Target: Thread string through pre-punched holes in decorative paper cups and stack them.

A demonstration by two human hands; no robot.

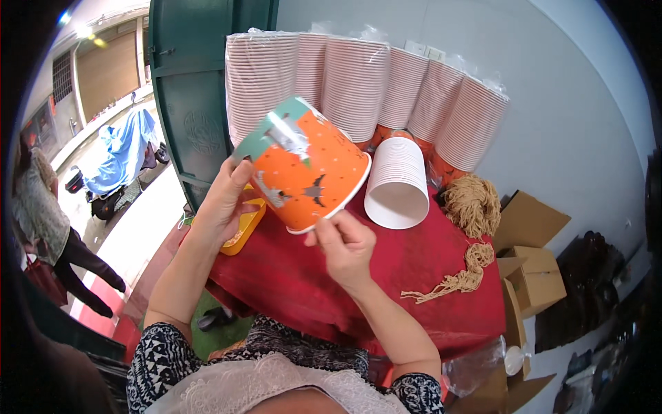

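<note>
An orange and green printed paper bucket point(303, 176) is tilted in the air above the table, its white rim toward the lower right. My left hand point(231, 196) grips its base end, with the thumb on the printed side. At the rim, my right hand point(343, 250) pinches the edge between thumb and fingers. Just right of the bucket, a nested stack of white paper buckets point(398, 183) lies on its side with the open mouth facing me. Beyond my left hand sits a yellow tray point(247, 228), partly hidden by my wrist and the bucket.
Tall plastic-wrapped stacks of buckets point(355, 86) line the wall. A bundle of tan cords point(474, 203) and a smaller bunch point(476, 265) lie on the red tablecloth point(441, 314) at right. Open cardboard boxes point(534, 279) stand beyond its right edge. A person point(52, 214) is outside the green door point(196, 96).
</note>
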